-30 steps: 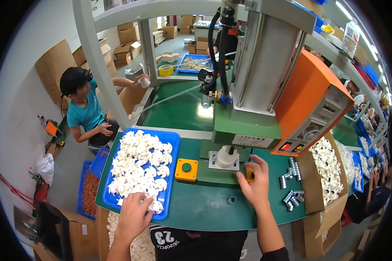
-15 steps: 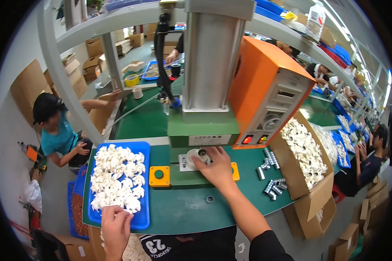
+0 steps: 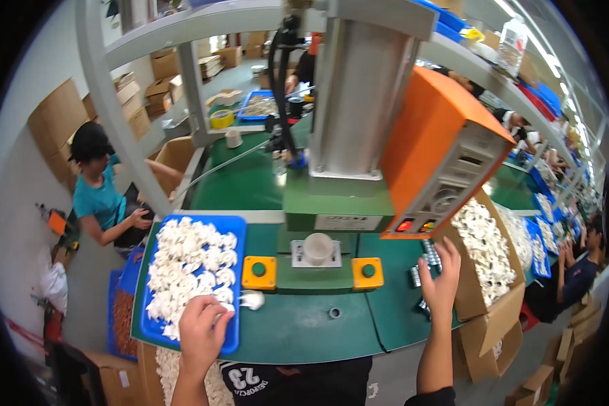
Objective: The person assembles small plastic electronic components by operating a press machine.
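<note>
The table point(image 3: 291, 338) has a curved near edge that runs close in front of the person's dark shirt. At its left end, a blue tray point(image 3: 231, 340) reaches almost to the side edge; at its right end, an open cardboard box point(image 3: 468, 289) stands against it. The press point(image 3: 338, 211) closes off the middle of the far side. In front of it, a stretch of green tabletop spreads between the two hands, with a small grey ring point(image 3: 335, 312) on it and a dark cable point(image 3: 377, 325) running toward the near edge. Yellow button boxes point(image 3: 259, 273) flank the press base, and a round white holder point(image 3: 318, 249) sits on its plate, under the head.

The white pieces point(image 3: 193, 260) lie heaped in the tray, mostly ahead of the left hand point(image 3: 203, 333), which is over the tray's near right corner. Its thumb and fingers are narrow together, with white at their tips; I cannot tell whether they grip a piece. A loose white piece point(image 3: 252, 300) rests just outside the tray, right of that hand. The right hand point(image 3: 441, 277) is spread wide, thumb apart, beside the metal fittings point(image 3: 429, 250), partly hiding them.
</note>
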Motion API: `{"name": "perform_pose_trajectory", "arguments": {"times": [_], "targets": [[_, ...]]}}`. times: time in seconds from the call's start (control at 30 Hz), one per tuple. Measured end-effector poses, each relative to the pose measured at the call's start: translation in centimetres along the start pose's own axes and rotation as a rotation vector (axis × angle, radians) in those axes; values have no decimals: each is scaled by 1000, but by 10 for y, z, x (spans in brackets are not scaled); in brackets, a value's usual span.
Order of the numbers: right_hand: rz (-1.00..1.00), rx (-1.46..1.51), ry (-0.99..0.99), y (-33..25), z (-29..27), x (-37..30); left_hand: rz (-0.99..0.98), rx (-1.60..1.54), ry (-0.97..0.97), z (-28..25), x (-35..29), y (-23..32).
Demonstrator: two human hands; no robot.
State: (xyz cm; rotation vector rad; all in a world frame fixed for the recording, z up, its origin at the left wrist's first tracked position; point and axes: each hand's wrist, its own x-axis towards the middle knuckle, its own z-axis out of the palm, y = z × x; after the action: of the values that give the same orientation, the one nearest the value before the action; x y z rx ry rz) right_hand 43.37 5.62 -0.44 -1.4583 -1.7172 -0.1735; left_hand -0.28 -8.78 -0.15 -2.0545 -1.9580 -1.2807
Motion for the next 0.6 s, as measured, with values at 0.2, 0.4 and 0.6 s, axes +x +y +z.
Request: {"name": "perform_pose_trajectory", "arguments": {"times": [0.2,0.4,0.6], "targets": [[59,143,-82,-33,24,-71,-224,-34,-191,-21,12,-6],[-135,380,-352,-97,46,-111,153,-210,-49,32,37,24],[-98,386,-408,-102,62,-120,306,-290,-26,107,87,45]]}}
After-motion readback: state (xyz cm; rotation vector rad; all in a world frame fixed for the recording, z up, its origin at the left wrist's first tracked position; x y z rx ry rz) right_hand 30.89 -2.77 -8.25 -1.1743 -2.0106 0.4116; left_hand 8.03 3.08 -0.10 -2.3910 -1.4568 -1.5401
